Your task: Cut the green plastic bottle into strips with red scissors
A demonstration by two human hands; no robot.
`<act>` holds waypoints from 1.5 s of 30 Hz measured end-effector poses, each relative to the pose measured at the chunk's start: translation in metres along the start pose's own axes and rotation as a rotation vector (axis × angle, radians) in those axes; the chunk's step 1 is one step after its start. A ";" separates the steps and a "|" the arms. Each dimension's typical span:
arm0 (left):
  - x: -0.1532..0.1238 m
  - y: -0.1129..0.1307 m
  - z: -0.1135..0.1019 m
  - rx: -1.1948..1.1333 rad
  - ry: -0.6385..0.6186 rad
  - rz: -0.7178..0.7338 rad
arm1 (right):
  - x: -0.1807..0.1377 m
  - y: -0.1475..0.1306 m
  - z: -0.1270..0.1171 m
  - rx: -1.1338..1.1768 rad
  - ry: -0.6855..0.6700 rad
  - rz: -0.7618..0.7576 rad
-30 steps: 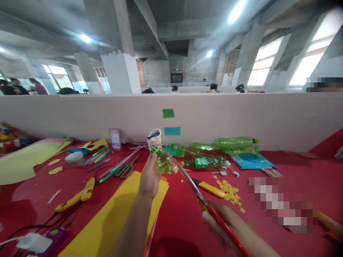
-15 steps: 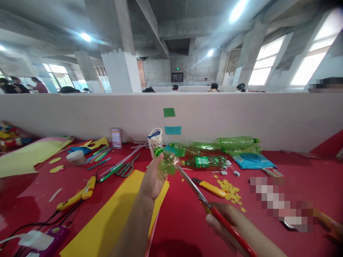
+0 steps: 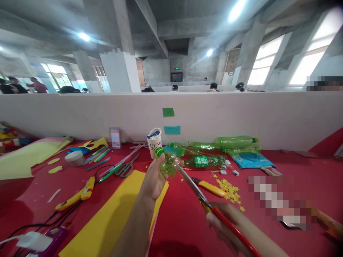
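Observation:
My left hand [image 3: 155,178] is closed around a cut-off top of a green plastic bottle [image 3: 169,165], its green cap pointing up and to the left. My right hand [image 3: 225,221] grips red-handled scissors [image 3: 194,187], whose blades reach up-left to the bottle piece's open edge. Whether the blade tips are inside the plastic or just touching it I cannot tell. Behind the piece stands a white paper cup [image 3: 154,141]. Below my left forearm lies yellow paper [image 3: 107,214].
A yellow utility knife [image 3: 211,188] and small yellow stars [image 3: 232,191] lie right of the scissors. Several green bottles [image 3: 235,141] rest by the white partition [image 3: 120,110]. Grey scissors [image 3: 125,168], a yellow glue gun [image 3: 77,196] and a purple power strip [image 3: 55,237] are at left.
The bottle piece has turned slightly in my left hand and shifted a little to the right. The scissors stay at its edge, their red handle swung slightly lower.

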State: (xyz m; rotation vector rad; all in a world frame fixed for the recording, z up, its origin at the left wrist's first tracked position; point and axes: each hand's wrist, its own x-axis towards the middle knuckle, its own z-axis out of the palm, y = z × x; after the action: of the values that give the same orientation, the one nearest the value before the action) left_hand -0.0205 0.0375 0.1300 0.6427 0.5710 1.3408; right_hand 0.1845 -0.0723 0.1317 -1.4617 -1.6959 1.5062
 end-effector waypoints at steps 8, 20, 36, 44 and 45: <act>-0.002 -0.010 0.003 0.038 -0.050 0.014 | -0.003 -0.004 0.001 -0.046 0.002 -0.011; -0.002 -0.009 0.004 0.038 -0.057 0.030 | 0.002 0.001 0.002 0.026 0.013 0.057; -0.002 -0.002 0.001 0.028 -0.055 0.090 | 0.003 0.000 0.006 -0.066 0.016 0.068; -0.005 -0.009 -0.001 0.053 -0.186 0.080 | 0.004 0.014 0.013 -0.099 0.059 -0.016; -0.005 -0.010 -0.002 0.045 -0.188 0.081 | 0.005 0.014 0.013 -0.108 0.054 -0.038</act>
State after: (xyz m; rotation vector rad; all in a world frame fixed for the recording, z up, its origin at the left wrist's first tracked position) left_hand -0.0153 0.0312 0.1218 0.8268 0.4279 1.3286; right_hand 0.1770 -0.0752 0.1137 -1.5016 -1.7869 1.3622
